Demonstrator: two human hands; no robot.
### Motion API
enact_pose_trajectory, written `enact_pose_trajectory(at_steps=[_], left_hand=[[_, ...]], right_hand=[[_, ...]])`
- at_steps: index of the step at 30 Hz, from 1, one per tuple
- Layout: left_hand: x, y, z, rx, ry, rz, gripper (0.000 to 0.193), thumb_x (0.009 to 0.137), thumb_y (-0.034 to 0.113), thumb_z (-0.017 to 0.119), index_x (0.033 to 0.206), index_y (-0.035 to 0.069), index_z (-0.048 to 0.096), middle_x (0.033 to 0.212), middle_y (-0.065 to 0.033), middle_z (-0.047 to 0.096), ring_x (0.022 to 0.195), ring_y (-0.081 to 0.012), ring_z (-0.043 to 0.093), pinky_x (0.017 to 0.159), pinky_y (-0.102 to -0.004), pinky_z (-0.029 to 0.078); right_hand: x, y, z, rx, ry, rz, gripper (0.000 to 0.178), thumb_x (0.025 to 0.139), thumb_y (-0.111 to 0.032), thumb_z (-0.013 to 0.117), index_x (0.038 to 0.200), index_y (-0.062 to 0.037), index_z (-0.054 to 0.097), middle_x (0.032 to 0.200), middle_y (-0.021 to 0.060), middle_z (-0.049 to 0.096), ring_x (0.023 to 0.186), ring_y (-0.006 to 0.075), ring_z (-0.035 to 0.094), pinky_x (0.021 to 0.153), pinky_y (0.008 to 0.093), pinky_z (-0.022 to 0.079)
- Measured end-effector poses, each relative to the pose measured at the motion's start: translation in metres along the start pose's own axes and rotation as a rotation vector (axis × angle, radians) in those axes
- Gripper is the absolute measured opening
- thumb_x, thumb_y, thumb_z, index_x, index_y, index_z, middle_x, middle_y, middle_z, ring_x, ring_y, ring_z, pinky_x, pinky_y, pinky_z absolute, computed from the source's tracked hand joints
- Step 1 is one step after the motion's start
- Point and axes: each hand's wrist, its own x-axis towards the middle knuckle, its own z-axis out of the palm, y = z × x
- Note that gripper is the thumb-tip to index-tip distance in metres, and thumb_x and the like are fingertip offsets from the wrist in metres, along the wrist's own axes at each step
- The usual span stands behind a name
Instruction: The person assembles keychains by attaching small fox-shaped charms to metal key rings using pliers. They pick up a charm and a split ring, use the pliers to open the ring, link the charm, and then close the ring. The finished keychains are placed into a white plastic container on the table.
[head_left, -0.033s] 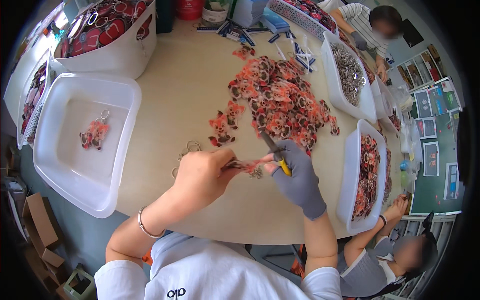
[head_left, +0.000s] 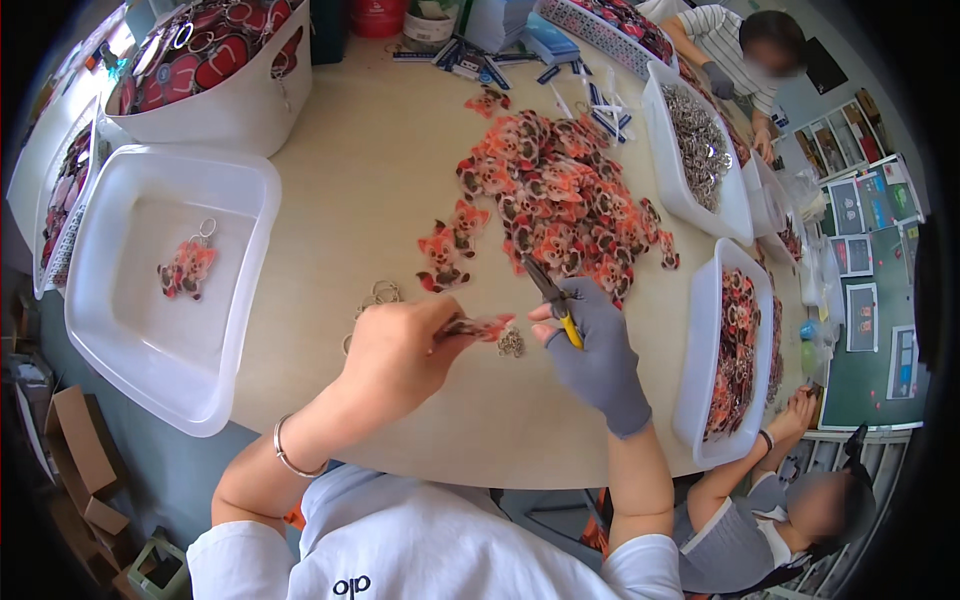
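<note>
My left hand (head_left: 395,345) pinches a red-and-brown animal-shaped charm (head_left: 490,326) above the near part of the table. In a grey fingerless glove, my right hand (head_left: 598,355) is wrapped round pliers (head_left: 550,290) with dark jaws and yellow handles; the jaws point away from me. A small gap separates its fingertips from the charm. Just under the charm lies a little heap of small metal links (head_left: 511,342). Several key rings (head_left: 382,292) rest beyond my left hand, partly hidden by it. Farther off spreads a large pile of similar charms (head_left: 560,190).
At the left, a white bin (head_left: 245,290) holds one charm with a ring. Behind it stands a tub (head_left: 220,115) of red keychains. On the right are a tray of metal parts (head_left: 697,150) and a tray of charms (head_left: 735,350). Two people sit along the right side.
My right hand has drawn slightly away from the charm, opening a gap and uncovering more of the small links. My left hand keeps hold of the charm.
</note>
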Motion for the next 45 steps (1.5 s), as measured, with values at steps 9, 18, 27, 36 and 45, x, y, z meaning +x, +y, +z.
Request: enact_pose_trajectory(at_steps=[9, 18, 27, 36, 45], left_hand=[[-0.010, -0.023, 0.009, -1.079, 0.262, -0.096, 0.017, 0.088, 0.002, 0.065, 0.098, -0.002, 0.051, 0.090, -0.0078, 0.063, 0.078, -0.0114, 0.063, 0.070, -0.0253, 0.054], [-0.013, -0.029, 0.002, -1.161, 0.378, -0.030, 0.021, 0.087, 0.004, 0.067, 0.101, 0.000, 0.053, 0.095, -0.0064, 0.062, 0.081, -0.0107, 0.061, 0.072, -0.0274, 0.058], [-0.012, -0.025, 0.001, -1.155, 0.390, -0.061, 0.028, 0.087, 0.005, 0.066, 0.112, -0.002, 0.053, 0.101, -0.0076, 0.062, 0.085, -0.0120, 0.062, 0.073, -0.0286, 0.058], [-0.014, -0.023, -0.003, -1.222, 0.278, -0.077, 0.025, 0.090, 0.000, 0.060, 0.113, -0.004, 0.050, 0.103, -0.0087, 0.063, 0.091, -0.0121, 0.062, 0.081, -0.0283, 0.055], [-0.014, -0.022, -0.001, -1.283, 0.208, -0.133, 0.020, 0.089, 0.000, 0.062, 0.106, 0.000, 0.053, 0.102, -0.0073, 0.064, 0.086, -0.0131, 0.065, 0.073, -0.0272, 0.055]], right_hand=[[-0.004, 0.014, 0.028, -0.443, 0.025, -0.146, 0.020, 0.070, -0.002, 0.075, 0.081, 0.0031, 0.060, 0.103, 0.0137, 0.055, 0.092, 0.0297, 0.057, 0.078, 0.0380, 0.048], [0.008, 0.012, 0.018, -0.398, 0.124, -0.143, 0.023, 0.065, -0.007, 0.078, 0.078, 0.0007, 0.060, 0.102, 0.0122, 0.056, 0.092, 0.0324, 0.053, 0.079, 0.0430, 0.043], [0.006, 0.022, 0.033, -0.310, 0.094, -0.002, 0.021, 0.066, -0.007, 0.078, 0.080, -0.0003, 0.063, 0.103, 0.0125, 0.057, 0.096, 0.0315, 0.054, 0.081, 0.0409, 0.045], [0.037, 0.008, 0.041, -0.508, 0.131, 0.098, 0.014, 0.075, -0.010, 0.074, 0.082, -0.0002, 0.067, 0.107, 0.0114, 0.056, 0.102, 0.0266, 0.054, 0.084, 0.0382, 0.046], [0.036, 0.005, 0.039, -0.463, 0.114, -0.067, 0.015, 0.075, -0.007, 0.073, 0.082, 0.0014, 0.063, 0.107, 0.0125, 0.053, 0.097, 0.0305, 0.050, 0.082, 0.0413, 0.045]])
